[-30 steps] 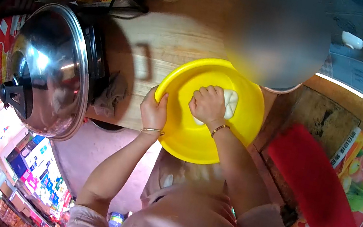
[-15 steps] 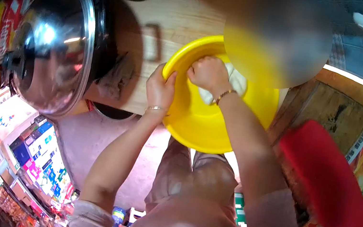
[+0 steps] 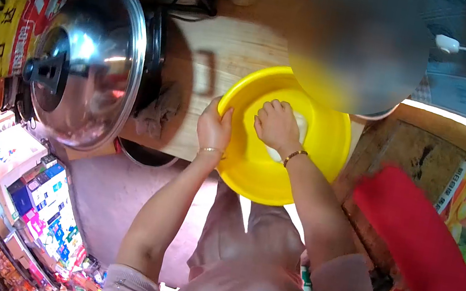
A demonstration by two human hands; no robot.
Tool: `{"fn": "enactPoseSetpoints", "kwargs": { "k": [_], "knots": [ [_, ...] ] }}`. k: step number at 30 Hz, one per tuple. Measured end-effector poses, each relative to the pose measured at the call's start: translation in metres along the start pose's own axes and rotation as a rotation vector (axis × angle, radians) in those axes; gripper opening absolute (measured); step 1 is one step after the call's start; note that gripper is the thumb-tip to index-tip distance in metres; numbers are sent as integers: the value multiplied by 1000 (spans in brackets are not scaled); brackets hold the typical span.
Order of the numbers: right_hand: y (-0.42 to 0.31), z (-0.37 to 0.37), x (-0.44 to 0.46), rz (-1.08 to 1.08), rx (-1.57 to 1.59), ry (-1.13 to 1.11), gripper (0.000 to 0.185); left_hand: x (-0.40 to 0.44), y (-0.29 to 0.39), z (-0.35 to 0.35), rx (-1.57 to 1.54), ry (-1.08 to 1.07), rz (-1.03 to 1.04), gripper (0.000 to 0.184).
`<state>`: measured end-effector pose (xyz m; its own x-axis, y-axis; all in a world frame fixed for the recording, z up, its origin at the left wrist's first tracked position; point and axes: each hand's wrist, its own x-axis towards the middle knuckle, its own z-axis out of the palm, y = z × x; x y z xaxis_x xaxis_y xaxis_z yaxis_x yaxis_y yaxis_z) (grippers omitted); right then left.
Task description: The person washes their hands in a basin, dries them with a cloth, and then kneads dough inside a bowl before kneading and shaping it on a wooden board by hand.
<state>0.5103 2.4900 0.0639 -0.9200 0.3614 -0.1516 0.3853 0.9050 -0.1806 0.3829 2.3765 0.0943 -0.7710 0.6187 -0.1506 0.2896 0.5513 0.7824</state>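
A yellow plastic basin stands at the edge of the wooden table, close to my body. My left hand is closed on the basin's left rim, thumb inside and fingers outside. Inside the basin lies a lump of white dough, partly covered by my right hand. The fingers of that hand are curled and bear down on the dough. A beaded bracelet circles my right wrist. A blurred patch hides the basin's far right side.
A large pan with a domed glass lid stands to the left on the wooden table, beside a crumpled grey cloth. At right are a red padded object and a brown wooden surface. Lit shelves show at lower left.
My right hand has gone from a fist at the dough's left to lying over it with curled fingers. My left hand still holds the rim. The whole view has shifted slightly.
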Motion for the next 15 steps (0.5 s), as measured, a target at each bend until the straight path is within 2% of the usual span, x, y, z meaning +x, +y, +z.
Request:
{"fn": "enactPoseSetpoints", "kwargs": {
  "k": [3, 11, 15],
  "knots": [
    [2, 8, 5, 16, 162, 156, 21, -5, 3, -3, -28, -41, -28, 23],
    [2, 21, 32, 77, 182, 236, 23, -1, 6, -3, -2, -50, -64, 25],
    [1, 23, 38, 102, 197, 230, 25, -2, 2, -6, -1, -49, -15, 23]
  ]
}}
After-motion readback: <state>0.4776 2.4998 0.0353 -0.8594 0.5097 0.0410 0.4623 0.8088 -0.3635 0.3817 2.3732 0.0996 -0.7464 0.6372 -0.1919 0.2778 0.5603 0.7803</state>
